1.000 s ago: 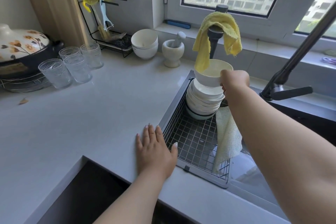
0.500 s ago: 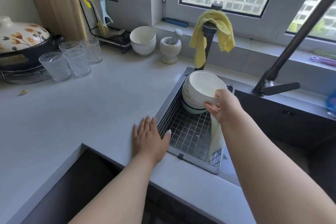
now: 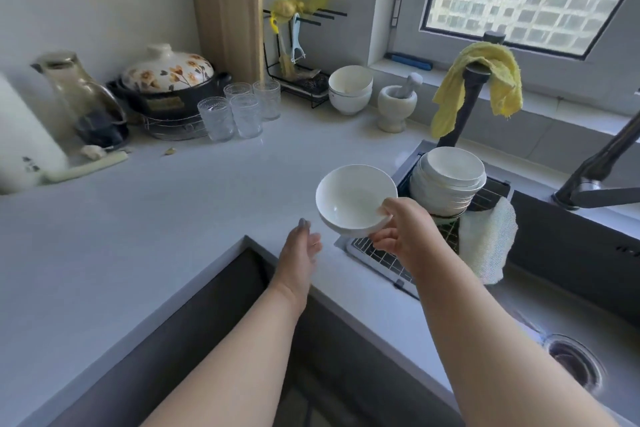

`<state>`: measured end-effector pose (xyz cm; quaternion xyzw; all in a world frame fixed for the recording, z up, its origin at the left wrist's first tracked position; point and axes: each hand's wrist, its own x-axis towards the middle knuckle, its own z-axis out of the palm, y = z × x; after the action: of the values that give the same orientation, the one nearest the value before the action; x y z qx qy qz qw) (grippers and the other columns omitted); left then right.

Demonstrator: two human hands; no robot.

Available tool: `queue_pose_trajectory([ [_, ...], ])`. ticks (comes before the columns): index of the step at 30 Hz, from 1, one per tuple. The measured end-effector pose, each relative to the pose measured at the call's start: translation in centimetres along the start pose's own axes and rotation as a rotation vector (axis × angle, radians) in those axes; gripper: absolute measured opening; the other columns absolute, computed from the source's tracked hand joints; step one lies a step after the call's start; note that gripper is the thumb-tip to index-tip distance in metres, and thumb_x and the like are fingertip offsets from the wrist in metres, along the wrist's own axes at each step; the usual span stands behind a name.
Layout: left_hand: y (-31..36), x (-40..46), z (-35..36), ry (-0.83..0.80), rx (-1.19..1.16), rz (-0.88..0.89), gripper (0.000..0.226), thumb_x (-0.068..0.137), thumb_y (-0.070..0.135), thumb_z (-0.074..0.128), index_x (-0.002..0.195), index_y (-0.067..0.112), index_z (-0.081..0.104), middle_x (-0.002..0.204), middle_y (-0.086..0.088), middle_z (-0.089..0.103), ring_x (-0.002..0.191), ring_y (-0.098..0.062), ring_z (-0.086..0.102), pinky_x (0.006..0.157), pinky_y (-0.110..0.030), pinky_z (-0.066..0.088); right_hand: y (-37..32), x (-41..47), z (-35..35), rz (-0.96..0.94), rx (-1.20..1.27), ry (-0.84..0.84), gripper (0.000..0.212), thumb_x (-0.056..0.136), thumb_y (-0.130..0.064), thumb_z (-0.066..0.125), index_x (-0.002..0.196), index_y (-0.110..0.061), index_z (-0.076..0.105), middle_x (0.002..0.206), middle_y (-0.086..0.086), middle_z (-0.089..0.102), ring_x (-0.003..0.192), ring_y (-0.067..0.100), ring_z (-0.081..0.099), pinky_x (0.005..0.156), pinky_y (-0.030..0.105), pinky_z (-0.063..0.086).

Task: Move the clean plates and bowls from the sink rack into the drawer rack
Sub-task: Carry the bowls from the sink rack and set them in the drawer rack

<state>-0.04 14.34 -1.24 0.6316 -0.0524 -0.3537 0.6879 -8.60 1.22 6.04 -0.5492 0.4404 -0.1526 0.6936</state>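
My right hand (image 3: 403, 230) grips a white bowl (image 3: 353, 199) by its near rim, thumb inside, holding it in the air over the counter's edge just left of the sink rack (image 3: 384, 258). A tilted stack of white bowls and plates (image 3: 446, 184) stands at the far end of that wire rack. My left hand (image 3: 299, 251) is open and held edge-on just below and left of the bowl, not touching it. The drawer rack is not in view; only a dark cabinet front (image 3: 214, 319) shows below the counter.
A white dishcloth (image 3: 486, 239) hangs over the rack's right side. A yellow cloth (image 3: 485, 80) drapes a black tap. Glasses (image 3: 239, 109), a floral pot (image 3: 166, 80), two stacked bowls (image 3: 349, 88) and a mortar (image 3: 396, 106) stand at the back. The sink drain (image 3: 573, 362) lies at the right.
My right hand lifted the top bowl off the stack and carried it left, out over the counter edge. My left hand rose off the counter and turned edge-on beneath the bowl.
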Motion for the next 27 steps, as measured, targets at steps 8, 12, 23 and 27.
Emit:
queue_pose_trajectory([
  [8,2.8,-8.0,-8.7,0.134,-0.286,0.017,0.040,0.097,0.052,0.037,0.115,0.023,0.059,0.110,-0.012,0.068,0.101,-0.027,0.067,0.075,-0.040,0.057,3.9,-5.2,9.2,-0.035,-0.117,-0.318,0.013,0.089,-0.009,0.049,0.101,-0.004,0.053,0.072,0.013,0.048,0.043,0.020,0.053,0.044,0.027,0.043],
  [12,2.4,-12.1,-15.0,0.309,-0.325,0.049,0.041,0.098,0.050,0.037,0.116,0.020,0.058,0.113,-0.013,0.066,0.099,-0.028,0.066,0.074,-0.041,0.056,6.0,-8.6,14.7,0.012,-0.186,-0.486,0.021,0.092,-0.031,0.055,0.099,-0.012,0.059,0.073,0.012,0.059,0.050,0.020,0.058,0.051,0.028,0.048],
  [23,-1.8,-27.6,-32.8,0.702,-0.369,0.096,0.041,0.098,0.051,0.034,0.107,0.018,0.056,0.097,-0.018,0.069,0.073,-0.030,0.068,0.060,-0.035,0.055,14.4,-22.9,30.1,0.145,-0.253,-0.895,0.027,0.090,-0.034,0.060,0.102,-0.009,0.059,0.082,0.019,0.058,0.069,0.029,0.062,0.064,0.035,0.054],
  [27,-4.0,-33.3,-38.1,0.809,-0.341,0.063,0.048,0.099,0.051,0.033,0.119,0.012,0.053,0.096,-0.019,0.069,0.068,-0.026,0.070,0.060,-0.033,0.057,17.8,-28.7,34.4,0.133,-0.313,-0.963,0.024,0.090,-0.033,0.060,0.098,-0.010,0.059,0.080,0.018,0.057,0.070,0.029,0.061,0.068,0.039,0.056],
])
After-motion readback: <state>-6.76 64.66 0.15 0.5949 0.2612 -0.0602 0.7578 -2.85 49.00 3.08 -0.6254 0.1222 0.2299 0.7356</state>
